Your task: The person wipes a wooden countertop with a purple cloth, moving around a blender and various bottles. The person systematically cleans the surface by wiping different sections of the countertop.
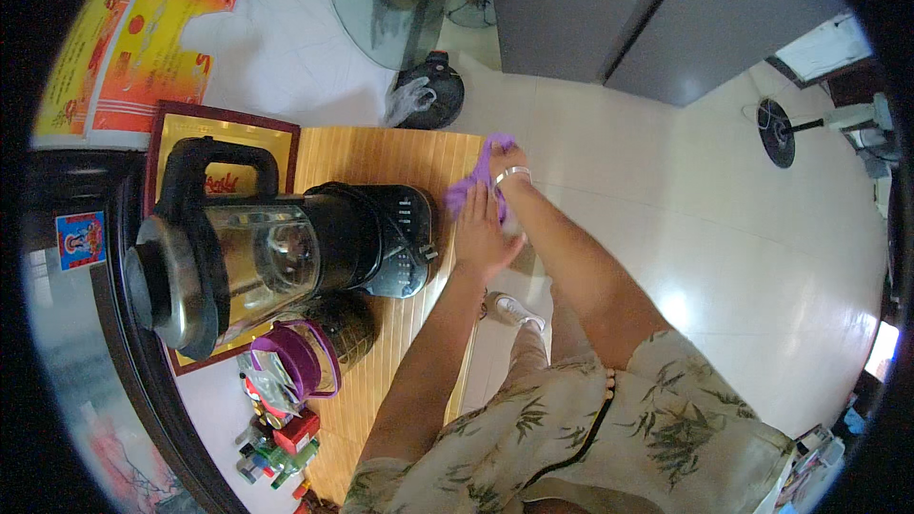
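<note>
My left hand (484,236) lies with fingers stretched out over the purple cloth (466,194); my right hand (507,164) grips its bunched far part. The cloth sits right of the blender (335,240), at the counter's (440,148) edge. I judge even, flat-fingered pressure along that edge best, with my left forearm clear of the plug (427,253) on the blender.

Cream leaf-print short-slv shirt (690,409), 1 silver bracelet (512,173).

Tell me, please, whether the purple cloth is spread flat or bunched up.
Bunched up: the purple cloth shows crumpled folds and an uneven outline.
</note>
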Available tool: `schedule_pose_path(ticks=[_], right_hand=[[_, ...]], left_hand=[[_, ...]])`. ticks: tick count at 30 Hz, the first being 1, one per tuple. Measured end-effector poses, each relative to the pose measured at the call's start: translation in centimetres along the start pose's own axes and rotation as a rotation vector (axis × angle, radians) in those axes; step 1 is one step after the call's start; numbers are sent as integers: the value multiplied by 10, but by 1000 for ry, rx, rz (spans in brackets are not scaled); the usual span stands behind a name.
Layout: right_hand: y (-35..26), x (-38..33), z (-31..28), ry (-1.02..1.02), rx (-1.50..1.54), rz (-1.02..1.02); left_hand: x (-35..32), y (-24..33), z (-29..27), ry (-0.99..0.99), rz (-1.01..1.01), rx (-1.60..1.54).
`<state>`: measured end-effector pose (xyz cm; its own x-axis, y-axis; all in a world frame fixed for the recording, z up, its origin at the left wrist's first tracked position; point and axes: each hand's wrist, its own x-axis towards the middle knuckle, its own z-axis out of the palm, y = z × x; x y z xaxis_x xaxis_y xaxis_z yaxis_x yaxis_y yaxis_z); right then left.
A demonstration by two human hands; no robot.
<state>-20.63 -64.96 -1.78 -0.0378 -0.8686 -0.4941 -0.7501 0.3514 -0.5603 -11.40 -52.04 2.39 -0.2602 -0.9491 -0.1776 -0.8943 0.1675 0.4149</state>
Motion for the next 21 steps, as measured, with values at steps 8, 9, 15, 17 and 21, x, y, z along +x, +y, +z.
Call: schedule_pose_path(ticks=[8,9,15,17,21], right_hand=[[49,-51,82,132,567,50],[40,-57,77,122,457,126],[22,11,37,164,541,236],[8,-10,20,154,499,223],[41,-42,54,111,440,134]], left_hand=[[-51,-6,27,-68,10,40],[-53,-4,21,-72,-11,-5],[18,9,-8,-82,-2,77],[13,4,-3,-72,-35,33],[-20,8,5,-108,-47,59]])
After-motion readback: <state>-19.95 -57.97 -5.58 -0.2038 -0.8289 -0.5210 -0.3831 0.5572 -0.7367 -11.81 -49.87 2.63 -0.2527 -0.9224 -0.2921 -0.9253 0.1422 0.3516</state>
